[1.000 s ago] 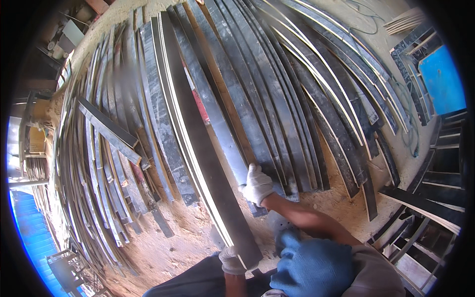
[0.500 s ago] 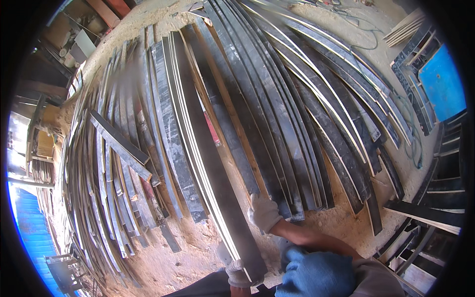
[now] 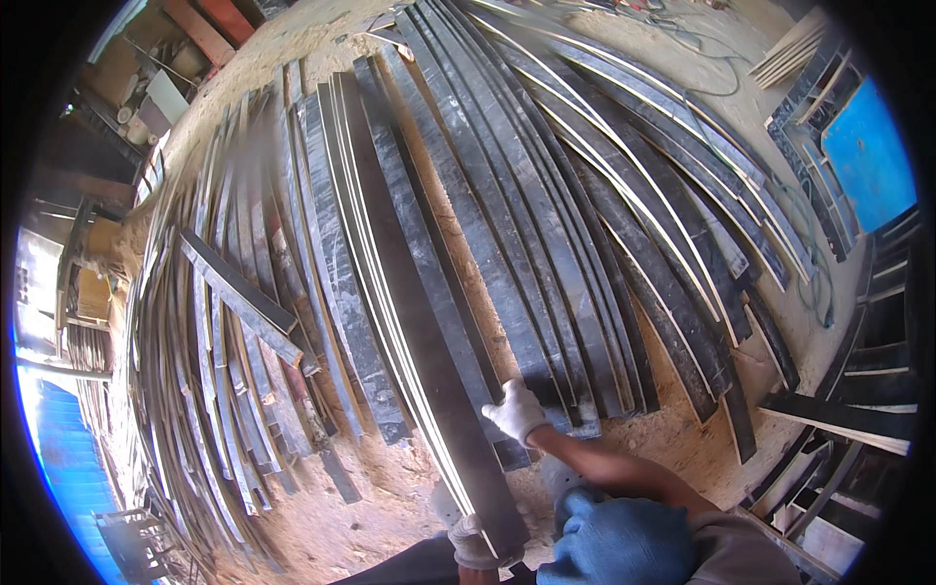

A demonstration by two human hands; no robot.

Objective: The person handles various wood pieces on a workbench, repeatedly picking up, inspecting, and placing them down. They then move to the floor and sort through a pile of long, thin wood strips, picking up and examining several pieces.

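My left hand [image 3: 473, 543], in a pale work glove, is closed round the near end of a stack of long black planks [image 3: 429, 361] with pale edges. The stack runs away from me, slightly to the left. My right hand [image 3: 517, 411], also gloved, is further forward, with its thumb and fingers apart. It is over the near end of a loose black plank [image 3: 439, 273] that lies flat just right of the stack. Whether the fingertips touch that plank is hard to tell. A strip of dusty ground shows along its right side.
More black boards [image 3: 546, 283] lie in rows to the right, and worn narrow strips [image 3: 214, 390] spread out on the left. A short board [image 3: 239, 295] lies across those strips. At the far right are a blue panel [image 3: 871, 161] and a thin cable [image 3: 717, 93] on the ground.
The plank by my right hand was tilted with its brown edge showing; now it lies flat, nearer the stack. My right hand has loosened from it and moved slightly right. The left hand stays put.
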